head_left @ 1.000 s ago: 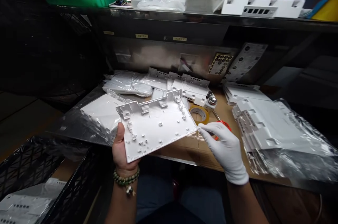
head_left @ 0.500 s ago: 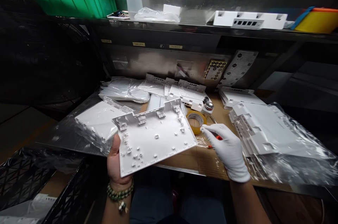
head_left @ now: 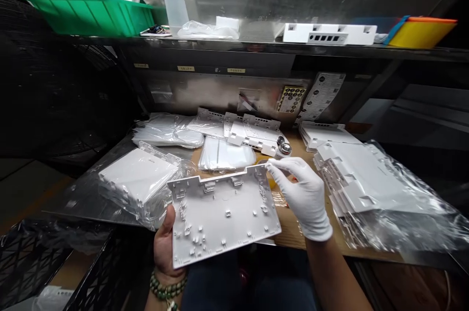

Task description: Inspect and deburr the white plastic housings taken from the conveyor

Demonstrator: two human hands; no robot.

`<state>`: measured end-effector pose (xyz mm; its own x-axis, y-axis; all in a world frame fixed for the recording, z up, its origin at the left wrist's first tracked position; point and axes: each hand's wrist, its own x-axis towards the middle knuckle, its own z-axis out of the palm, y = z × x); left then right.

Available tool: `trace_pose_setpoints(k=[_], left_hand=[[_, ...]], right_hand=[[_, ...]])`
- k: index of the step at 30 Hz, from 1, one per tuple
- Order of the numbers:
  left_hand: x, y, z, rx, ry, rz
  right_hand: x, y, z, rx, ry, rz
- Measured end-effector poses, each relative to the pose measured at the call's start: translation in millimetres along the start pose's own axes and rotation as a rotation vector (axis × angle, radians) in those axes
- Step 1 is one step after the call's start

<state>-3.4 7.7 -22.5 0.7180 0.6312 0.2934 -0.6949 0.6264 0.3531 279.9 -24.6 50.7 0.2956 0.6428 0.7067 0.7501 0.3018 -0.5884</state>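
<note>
A white plastic cover with small clips and posts on its inner face is held up above the bench's front edge. My bare left hand grips its lower left side, thumb at the left edge. My right hand, in a white glove, has thumb and fingertips pinched at the cover's upper right corner; whether something small is between them is hidden. Behind that hand a yellow tape roll is partly covered.
Bagged white covers are stacked at left and right. Clear bags and more covers lie behind. A shelf above holds a green bin, a bottle and a yellow container. Black crates are at lower left.
My gloved right hand has come to the cover's upper right corner, from apart from it. The cover is lower and turned more level. The camera view has shifted slightly.
</note>
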Motion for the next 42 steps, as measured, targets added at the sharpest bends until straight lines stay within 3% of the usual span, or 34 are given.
trace_pose_setpoints(k=[7,13,16,19,23,31,38,40,42], left_hand=[[8.9,-4.7,9.7,0.026,-0.010,0.022],[11.2,-10.4,16.5,0.051,0.080,-0.033],[17.9,-21.2,27.8,0.026,0.192,-0.069],[27.0,-37.1,40.9,0.038,0.359,-0.057],[37.6,-55.0,53.7,0.065,0.541,-0.045],[48.7,-63.1,62.6,0.038,0.603,-0.099],[47.0,-56.6,53.6,0.078,0.584,-0.089],[42.2,-45.5,49.6,0.065,0.524,-0.094],[34.3,-29.4,45.3,0.035,0.421,-0.140]], right_hand=[[-2.0,5.8,-3.7,-0.061,0.006,-0.039],[-2.1,19.5,-4.7,-0.180,0.000,-0.026],[0.2,-2.6,-1.4,-0.016,-0.044,-0.002],[2.9,-38.3,7.5,0.160,-0.161,-0.086],[6.3,-60.6,21.6,0.112,-0.260,-0.254],[1.0,-37.3,14.5,-0.035,-0.242,-0.281],[4.4,-32.3,13.6,0.084,-0.274,-0.295],[12.2,-13.1,11.1,0.082,-0.258,-0.223],[19.5,16.6,9.4,0.027,-0.158,-0.026]])
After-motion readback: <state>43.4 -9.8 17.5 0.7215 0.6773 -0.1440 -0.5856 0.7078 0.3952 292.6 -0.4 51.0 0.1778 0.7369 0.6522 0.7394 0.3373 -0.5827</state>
